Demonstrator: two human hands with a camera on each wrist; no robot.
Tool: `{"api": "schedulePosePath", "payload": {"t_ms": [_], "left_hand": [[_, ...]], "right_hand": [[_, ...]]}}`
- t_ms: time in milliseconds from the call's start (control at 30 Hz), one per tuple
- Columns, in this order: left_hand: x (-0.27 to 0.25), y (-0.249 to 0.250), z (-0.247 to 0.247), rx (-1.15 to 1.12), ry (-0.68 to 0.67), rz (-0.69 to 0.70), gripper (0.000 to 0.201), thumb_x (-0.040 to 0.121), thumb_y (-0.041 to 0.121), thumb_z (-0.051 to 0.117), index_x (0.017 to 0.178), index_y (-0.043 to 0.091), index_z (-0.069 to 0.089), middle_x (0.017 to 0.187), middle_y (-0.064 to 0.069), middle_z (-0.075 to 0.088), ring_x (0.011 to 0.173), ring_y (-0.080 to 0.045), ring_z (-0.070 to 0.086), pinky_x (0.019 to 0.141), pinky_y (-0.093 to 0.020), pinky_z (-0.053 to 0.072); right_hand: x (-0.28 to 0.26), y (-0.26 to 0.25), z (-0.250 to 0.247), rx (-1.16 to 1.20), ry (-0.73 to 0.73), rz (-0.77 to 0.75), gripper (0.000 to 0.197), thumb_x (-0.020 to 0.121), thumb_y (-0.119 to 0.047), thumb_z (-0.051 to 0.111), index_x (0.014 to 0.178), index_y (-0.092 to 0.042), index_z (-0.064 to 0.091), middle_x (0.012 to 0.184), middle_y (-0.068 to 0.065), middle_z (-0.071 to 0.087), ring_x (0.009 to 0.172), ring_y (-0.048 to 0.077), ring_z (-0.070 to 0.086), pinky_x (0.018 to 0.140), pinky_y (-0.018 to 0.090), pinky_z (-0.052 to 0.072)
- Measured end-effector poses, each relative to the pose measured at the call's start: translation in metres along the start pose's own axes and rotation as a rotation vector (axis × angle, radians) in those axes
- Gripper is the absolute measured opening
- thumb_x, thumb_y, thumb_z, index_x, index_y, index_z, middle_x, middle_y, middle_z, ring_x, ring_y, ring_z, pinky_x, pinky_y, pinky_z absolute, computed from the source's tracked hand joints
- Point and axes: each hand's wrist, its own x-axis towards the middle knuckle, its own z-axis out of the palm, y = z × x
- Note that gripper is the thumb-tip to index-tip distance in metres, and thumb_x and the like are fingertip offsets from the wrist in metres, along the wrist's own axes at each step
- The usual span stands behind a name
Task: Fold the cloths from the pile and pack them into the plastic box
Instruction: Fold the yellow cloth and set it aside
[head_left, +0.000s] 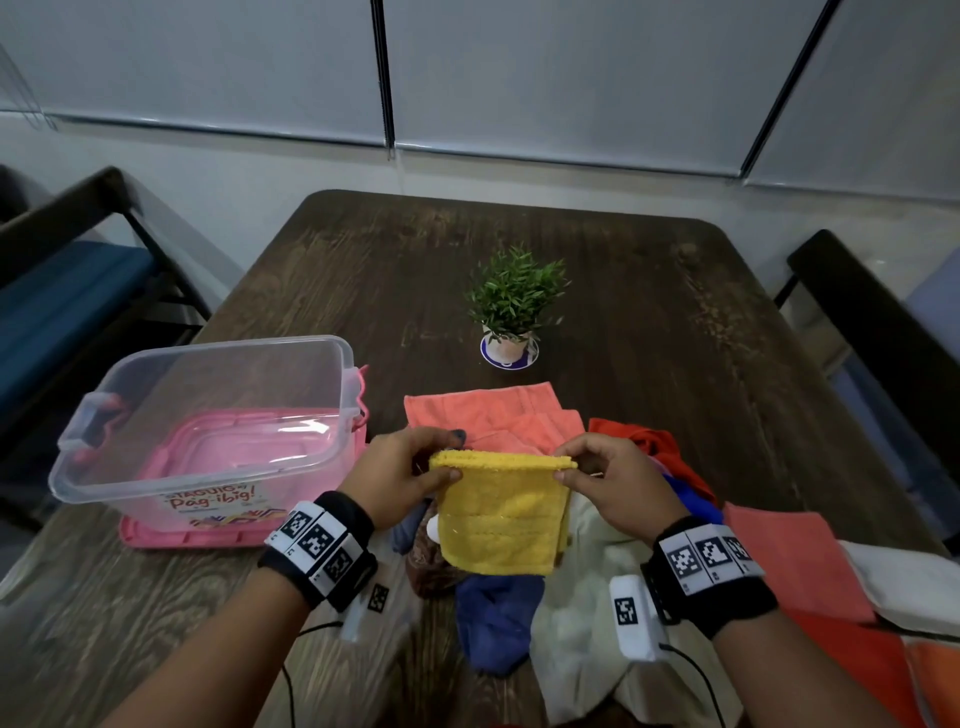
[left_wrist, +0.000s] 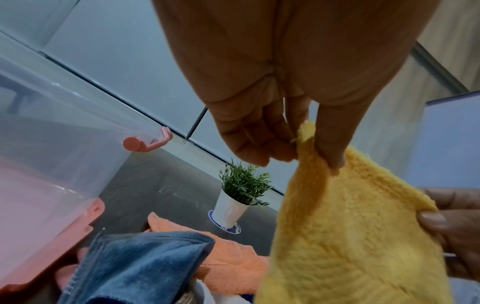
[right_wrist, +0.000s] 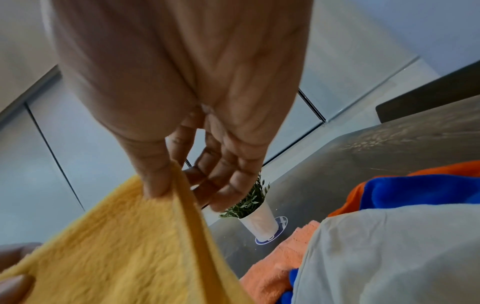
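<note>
While both hands pinch its top edge, the yellow cloth hangs above the pile

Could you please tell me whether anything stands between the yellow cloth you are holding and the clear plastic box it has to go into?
Nothing visible does. The yellow cloth hangs pinched between the left hand and right hand, and the plastic box stands open-topped just to its left, its pink lid underneath.

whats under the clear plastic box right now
The clear plastic box stands on its pink lid, which lies flat on the wooden table. The lid shows through the box's clear walls. Whatever is under the lid is covered.
</note>
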Motion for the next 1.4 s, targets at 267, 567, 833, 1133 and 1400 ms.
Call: {"api": "schedulePosePath", "payload": {"t_ms": [267, 567, 833, 1133, 1400], "left_hand": [[-0.010, 0.005, 0.009, -0.157, -0.076, 0.067, 0.018, 0.080, 0.024, 0.071, 0.087, 0.029, 0.055, 0.107, 0.008, 0.066, 0.110, -0.009, 0.062, 0.089, -0.027, 0.050], [-0.087, -0.042, 0.081, -0.005, -0.675, -0.223, 0.030, 0.077, 0.010, 0.066, 0.086, 0.039, 0.064, 0.108, 0.007, 0.068, 0.099, -0.005, 0.061, 0.085, -0.013, 0.046], [-0.059, -0.063, 0.097, 0.069, -0.303, -0.685, 0.038, 0.088, 0.048, 0.060, 0.118, 0.023, 0.054, 0.110, 0.003, 0.060, 0.107, -0.021, 0.060, 0.090, -0.027, 0.045], [-0.046, -0.024, 0.106, -0.156, -0.244, -0.578, 0.020, 0.086, 0.034, 0.065, 0.105, 0.034, 0.062, 0.104, 0.007, 0.067, 0.096, -0.015, 0.063, 0.085, -0.030, 0.050], [-0.016, 0.050, 0.099, -0.571, -0.137, -0.317, 0.030, 0.081, 0.011, 0.065, 0.107, 0.013, 0.051, 0.088, 0.003, 0.061, 0.079, -0.007, 0.060, 0.069, -0.025, 0.051]], "right_hand": [[-0.008, 0.009, 0.010, 0.148, -0.080, -0.013, 0.020, 0.093, 0.000, 0.062, 0.097, -0.019, 0.059, 0.097, 0.001, 0.075, 0.098, 0.014, 0.071, 0.086, 0.029, 0.055], [-0.067, 0.095, 0.056, -0.336, -0.559, 0.194, 0.040, 0.083, -0.005, 0.059, 0.086, -0.045, 0.064, 0.101, -0.005, 0.069, 0.093, 0.010, 0.064, 0.090, 0.028, 0.052], [-0.048, 0.100, 0.076, -0.356, -0.237, 0.429, 0.048, 0.087, -0.043, 0.071, 0.124, -0.020, 0.050, 0.111, -0.003, 0.062, 0.093, 0.008, 0.059, 0.082, 0.023, 0.044], [-0.040, 0.110, 0.087, -0.095, -0.296, 0.594, 0.038, 0.076, -0.043, 0.076, 0.094, -0.010, 0.066, 0.097, 0.007, 0.073, 0.092, 0.023, 0.070, 0.087, 0.041, 0.056], [-0.069, 0.081, 0.040, 0.898, 0.020, 0.559, 0.065, 0.064, -0.001, 0.060, 0.128, -0.013, 0.057, 0.123, 0.017, 0.068, 0.116, 0.040, 0.062, 0.093, 0.060, 0.052]]}}
